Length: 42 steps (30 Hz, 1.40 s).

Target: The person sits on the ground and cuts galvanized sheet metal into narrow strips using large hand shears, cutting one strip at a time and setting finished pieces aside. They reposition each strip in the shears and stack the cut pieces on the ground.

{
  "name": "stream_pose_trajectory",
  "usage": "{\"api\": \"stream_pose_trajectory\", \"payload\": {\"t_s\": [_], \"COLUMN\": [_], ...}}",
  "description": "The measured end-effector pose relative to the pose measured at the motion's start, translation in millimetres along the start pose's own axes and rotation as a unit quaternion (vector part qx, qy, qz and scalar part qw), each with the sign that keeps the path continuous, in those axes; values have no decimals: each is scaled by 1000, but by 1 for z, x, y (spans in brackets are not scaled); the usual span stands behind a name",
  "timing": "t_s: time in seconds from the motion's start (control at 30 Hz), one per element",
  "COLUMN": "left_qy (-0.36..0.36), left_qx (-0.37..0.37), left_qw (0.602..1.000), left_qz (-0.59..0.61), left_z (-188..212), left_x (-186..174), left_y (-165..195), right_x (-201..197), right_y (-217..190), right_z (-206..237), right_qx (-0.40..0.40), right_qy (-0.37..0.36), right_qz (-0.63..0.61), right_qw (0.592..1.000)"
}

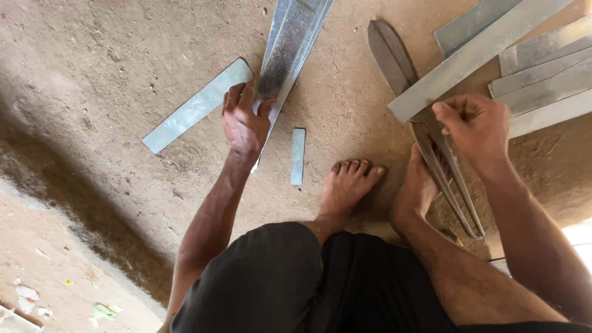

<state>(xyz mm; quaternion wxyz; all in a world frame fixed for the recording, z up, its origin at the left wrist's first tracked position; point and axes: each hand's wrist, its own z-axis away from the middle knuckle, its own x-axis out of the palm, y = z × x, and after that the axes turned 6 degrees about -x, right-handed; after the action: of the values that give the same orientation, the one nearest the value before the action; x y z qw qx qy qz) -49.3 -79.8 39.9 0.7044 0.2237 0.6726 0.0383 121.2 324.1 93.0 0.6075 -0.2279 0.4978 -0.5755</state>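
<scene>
- The fingers (237,98) of the left hand (243,123) are curled closed around the near end of a long, shiny galvanised steel strip bundle (290,43), which runs away from the hand toward the top edge of the view.
- The right hand (475,123) is closed in a loose fist on the upper handle of a pair of large dark metal shears (394,58); the fingers are folded tight over it, with the thumb laid across the top.
- The lower handle of the shears is pinned to the ground under the right foot (416,191), while the left foot (348,182) is planted flat just beside it.
- A flat grey cut sheet-metal strip (196,106) lies on the floor just left of the left hand, its far end touching or nearly touching the held bundle (which of the two cannot be told).
- A small narrow metal offcut (298,155) lies between the left hand and the left foot.
- A stack of long grey metal strips (530,68) is spread at the upper right, one of them laid across the shears' blades.
- As far as can be judged, some cutting is done (two loose pieces lie apart), while the held bundle is not yet between the blades.
- Everything rests on a bare, dusty earthen floor (111,55).
</scene>
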Motion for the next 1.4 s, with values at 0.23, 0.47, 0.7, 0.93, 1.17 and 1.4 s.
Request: {"api": "stream_pose_trajectory", "payload": {"t_s": [0.23, 0.47, 0.7, 0.93, 1.17, 1.4], "left_qy": [-10, -27, -35, -10, -10, 3], "left_qx": [27, -32, -29, -6, -39, -13], "left_qw": [999, 999, 999, 999, 997, 996], "left_qz": [-22, -4, -15, -46, -67, -92], "left_z": [3, 9, 5, 5, 0, 1], "left_x": [2, -4, -6, -2, -3, -6], "left_y": [-5, 6, 8, 2, 3, 8], "right_x": [15, 16, 26, 30, 35, 34], "right_y": [8, -16, -8, 12, 16, 19], "right_z": [-14, 6, 2, 10, 11, 12], "right_qx": [207, -164, 56, 62, 40, 31], "right_qy": [33, 39, 28, 39, 49, 45], "right_qz": [-211, -161, -291, -277, -265, -274], "right_qw": [955, 972, 955, 958, 962, 960]}}
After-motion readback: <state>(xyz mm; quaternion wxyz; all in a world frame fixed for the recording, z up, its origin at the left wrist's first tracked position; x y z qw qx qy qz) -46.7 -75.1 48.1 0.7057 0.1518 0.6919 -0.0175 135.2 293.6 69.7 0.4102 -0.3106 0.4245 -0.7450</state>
